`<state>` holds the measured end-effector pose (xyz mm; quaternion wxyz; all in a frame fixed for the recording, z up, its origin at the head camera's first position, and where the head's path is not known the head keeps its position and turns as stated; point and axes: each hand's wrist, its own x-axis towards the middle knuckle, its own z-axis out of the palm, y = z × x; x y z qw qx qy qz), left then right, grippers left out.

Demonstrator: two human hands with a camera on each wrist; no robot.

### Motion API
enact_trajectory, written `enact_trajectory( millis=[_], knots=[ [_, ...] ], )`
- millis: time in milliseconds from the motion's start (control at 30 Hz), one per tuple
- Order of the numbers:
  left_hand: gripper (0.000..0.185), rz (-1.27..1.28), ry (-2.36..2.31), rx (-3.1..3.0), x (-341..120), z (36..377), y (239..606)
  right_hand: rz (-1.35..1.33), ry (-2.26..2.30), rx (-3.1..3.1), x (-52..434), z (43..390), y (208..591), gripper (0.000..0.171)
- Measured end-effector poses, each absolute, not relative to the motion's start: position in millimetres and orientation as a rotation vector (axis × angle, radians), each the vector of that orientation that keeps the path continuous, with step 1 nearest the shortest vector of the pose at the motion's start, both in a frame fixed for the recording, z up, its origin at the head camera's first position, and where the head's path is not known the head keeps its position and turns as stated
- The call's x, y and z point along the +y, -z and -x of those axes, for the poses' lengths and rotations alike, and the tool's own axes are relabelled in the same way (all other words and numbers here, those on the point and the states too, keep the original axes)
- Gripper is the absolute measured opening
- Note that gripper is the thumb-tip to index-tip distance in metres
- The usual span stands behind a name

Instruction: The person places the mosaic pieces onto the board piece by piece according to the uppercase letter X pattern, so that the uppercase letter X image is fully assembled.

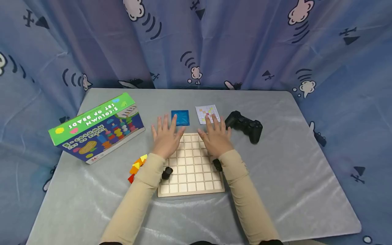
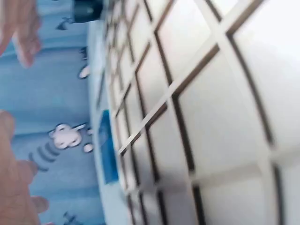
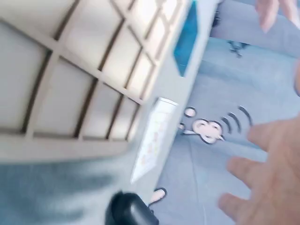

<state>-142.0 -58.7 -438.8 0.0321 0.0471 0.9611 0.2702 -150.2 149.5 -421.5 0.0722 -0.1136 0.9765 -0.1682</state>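
Head view: left hand (image 1: pixel 166 138), right hand (image 1: pixel 216 139) hover empty, fingers spread, near far corners of pale-wood square-gridded board (image 1: pixel 190 169); steady palms seem best.

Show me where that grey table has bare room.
The widest bare patch lies right of the black plastic game controller, out to the right edge of the table. Another lies between the beige sleeves, bordering the near edge of the pale wooden grid board. The board's far edge is crowded: left hand, right hand, blue square tray, white printed card.

Bright overall, wrist views blurry
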Motion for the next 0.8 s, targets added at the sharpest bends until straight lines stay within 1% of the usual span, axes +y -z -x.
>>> enact_trajectory(
  millis=[67, 167, 333, 433, 533, 667, 800],
  knots=[
    [0.066, -0.153, -0.903, 2.972, -72.2, 127.3, 436.0, 0.382, 0.602, 2.882, 157.9, 140.7, 417.6, 0.069],
    [0.061, -0.133, -1.014, 3.018, -97.0, 94.1, 435.1, 0.461, 0.704, 2.798, 174.6, 121.0, 414.9, 0.065],
    [0.042, 0.068, -1.087, 3.14, -129.0, 35.5, 442.7, 0.536, 0.735, 2.745, 202.2, 91.7, 422.8, 0.057],
    [0.037, 0.173, -1.109, 3.153, -137.0, 12.5, 448.2, 0.565, 0.748, 2.766, 211.7, 83.2, 431.6, 0.052],
    [0.038, 0.237, -1.115, 3.123, -139.9, 1.9, 453.0, 0.585, 0.765, 2.786, 215.6, 79.2, 439.5, 0.049],
    [0.042, 0.31, -1.116, 3.06, -140.6, 1.6, 458.4, 0.588, 0.769, 2.814, 216.7, 76.8, 447.6, 0.048],
    [0.038, 0.377, -1.142, 3.005, -141.2, 3.6, 462.7, 0.582, 0.785, 2.825, 217.3, 76.4, 453.3, 0.047]
  ],
)
